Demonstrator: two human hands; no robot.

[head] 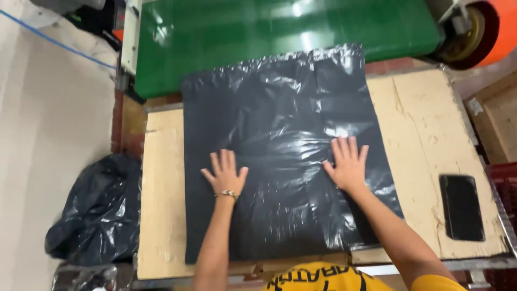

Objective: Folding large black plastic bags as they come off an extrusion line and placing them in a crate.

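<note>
Left hand (pixel 225 175) and right hand (pixel 347 163): fingers spread, palms flat on glossy, crinkled black plastic bag (pixel 280 134), gripping nothing; bag lies on worn cardboard sheet (pixel 425 134)

Blk plastic bag (pixel 280 145), green conveyor belt (pixel 280 32), tan cardboard (pixel 425 118).

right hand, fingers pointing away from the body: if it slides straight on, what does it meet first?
The right hand lies flat on the black plastic bag. Straight ahead is only more bag, up to its far sealed edge, then probably the green conveyor belt. Any height step there is unclear.
</note>
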